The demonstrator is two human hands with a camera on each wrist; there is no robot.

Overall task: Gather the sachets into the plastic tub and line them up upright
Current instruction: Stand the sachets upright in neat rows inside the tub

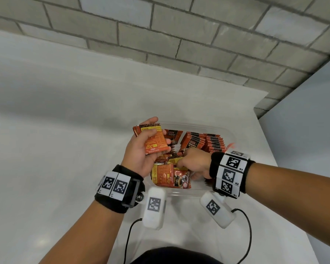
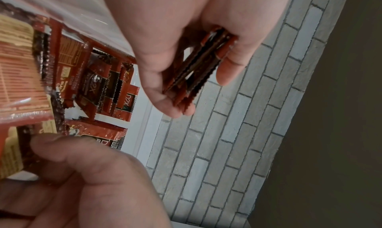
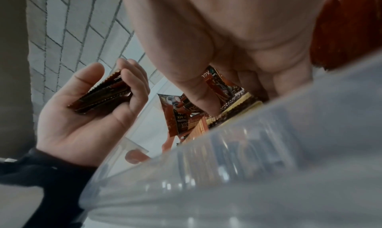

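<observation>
A pale counter point(image 1: 65, 130) fills the scene, running up to a grey block wall point(image 1: 179, 35) behind it. On the counter's near edge sits the clear plastic tub point(image 1: 228, 131), right in front of the person. Inside it, along the right side, a row of sachets point(image 1: 213, 142) stands upright, packed edge to edge, while a loose heap of sachets point(image 1: 168, 177) lies flat and jumbled in the near left part, some face up, some showing their orange backs.

The left hand point(image 1: 141, 155) hovers over the tub's left end, palm up, thumb pressed across a small stack of sachets point(image 1: 154, 141) with fingers curled underneath; the left wrist view shows the stack's crimped edges point(image 2: 196, 71) pinched between thumb and fingers, several packets thick.

The right hand point(image 1: 193, 162) is down in the tub, over the loose heap, knuckles up. Its fingers reach in among the flat packets, and from the right wrist view the fingers point(image 3: 198, 92) press against a sachet; whether they actually grip one, I cannot tell.

Both wrists wear black bands with square-patterned markers point(image 1: 230, 173), and white camera pods point(image 1: 153, 206) hang below them on black cables.
</observation>
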